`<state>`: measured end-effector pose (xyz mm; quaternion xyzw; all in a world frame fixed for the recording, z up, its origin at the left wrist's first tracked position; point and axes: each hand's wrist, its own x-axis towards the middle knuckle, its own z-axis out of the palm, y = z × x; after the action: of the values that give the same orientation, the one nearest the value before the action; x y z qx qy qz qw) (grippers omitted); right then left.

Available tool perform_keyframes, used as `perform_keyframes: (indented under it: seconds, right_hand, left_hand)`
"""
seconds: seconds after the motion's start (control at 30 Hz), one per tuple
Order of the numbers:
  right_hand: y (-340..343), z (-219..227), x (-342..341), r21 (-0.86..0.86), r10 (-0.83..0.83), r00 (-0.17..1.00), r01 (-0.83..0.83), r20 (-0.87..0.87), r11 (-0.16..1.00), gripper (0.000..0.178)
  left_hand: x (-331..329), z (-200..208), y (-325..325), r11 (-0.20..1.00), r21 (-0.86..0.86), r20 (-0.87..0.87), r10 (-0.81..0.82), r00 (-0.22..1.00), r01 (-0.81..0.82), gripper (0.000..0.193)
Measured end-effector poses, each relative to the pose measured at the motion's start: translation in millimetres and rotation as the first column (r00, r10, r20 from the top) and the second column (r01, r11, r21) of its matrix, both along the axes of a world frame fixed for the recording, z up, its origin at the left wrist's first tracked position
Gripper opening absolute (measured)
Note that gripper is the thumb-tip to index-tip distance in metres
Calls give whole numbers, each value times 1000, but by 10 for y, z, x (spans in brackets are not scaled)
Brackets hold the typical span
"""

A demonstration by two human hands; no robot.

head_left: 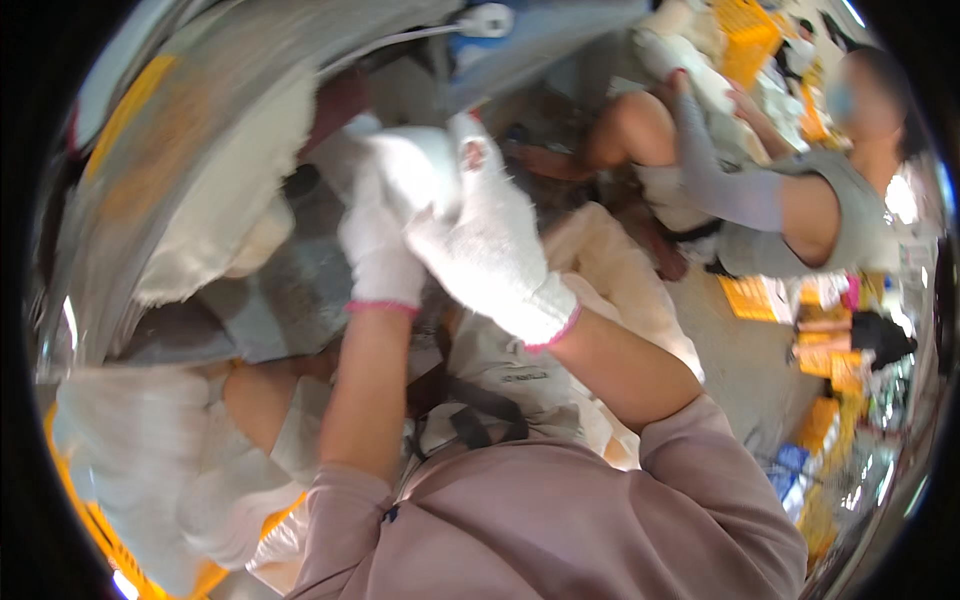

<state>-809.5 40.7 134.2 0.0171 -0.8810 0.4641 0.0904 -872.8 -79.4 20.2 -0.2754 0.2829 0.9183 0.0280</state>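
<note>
Both my hands wear white knit gloves with pink cuffs and meet in front of me, left of the picture's middle. My left hand (382,240) is closed at the side of a white, blurred shape (412,165) whose kind I cannot make out. Against its other side presses my right hand (490,245), with a finger or thumb pointing up and a dark reddish mark near the tip. Glare and motion smear the fingers. Left of my hands hangs a white, fringed cloth (225,195) along a curved grey metal rim (190,130).
At lower left, blurred white bundles (150,470) lie by a yellow crate (90,520). To the right sits a co-worker (800,215), handling a white bundle (690,70). Yellow crates (755,298) stand on the floor beyond. A white cord (400,40) runs above my hands.
</note>
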Motion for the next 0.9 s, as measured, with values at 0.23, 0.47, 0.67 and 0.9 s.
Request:
perform_keyframes:
  seconds: [0.23, 0.47, 0.67, 0.9]
  right_hand:
    - [-348, -417, -1048, 32, 122, 992, -121, -28, 992, 48]
    - [-424, -559, -1241, -310, 197, 948, -114, 250, 944, 58]
    - [-90, 59, -191, 616, 620, 765, -407, -173, 674, 55]
    - [-234, -217, 286, 795, 820, 567, -529, 72, 296, 44]
  left_hand:
    - [-150, -214, -1217, 516, -744, 377, -201, 904, 425, 76]
    - [652, 6, -933, 616, -692, 35, -493, 870, 377, 51]
    - [46, -198, -512, 912, -389, -192, -215, 958, 126, 44]
    - [799, -129, -760, 909, 395, -228, -45, 973, 135, 57]
